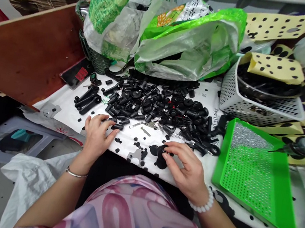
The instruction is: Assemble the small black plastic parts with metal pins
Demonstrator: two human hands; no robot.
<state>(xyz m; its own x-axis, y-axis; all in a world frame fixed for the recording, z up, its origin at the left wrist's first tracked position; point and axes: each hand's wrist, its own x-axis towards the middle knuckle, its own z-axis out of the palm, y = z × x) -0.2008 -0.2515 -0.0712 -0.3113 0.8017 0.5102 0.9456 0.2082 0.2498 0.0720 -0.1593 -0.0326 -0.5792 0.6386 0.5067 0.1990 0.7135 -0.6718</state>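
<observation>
Holding a small round black part (160,152) with its thumb and pointing finger, the right hand (183,167) is near the front edge of the white sheet (128,135). The left hand (97,134) is well apart from it, over on the left. A short black tube (118,126) lies just by the left fingertips, on their right side. Its long way runs mostly from side to side. The left hand is much nearer to this tube than the right hand is. A big heap of black parts (148,103) lies past both hands.

The left hand has its back up, with the fingers a bit bent and the thumb apart from them. I cannot tell if it grips anything. The right hand comes in from the right and points left, its thumb and finger close together around the round part.
</observation>
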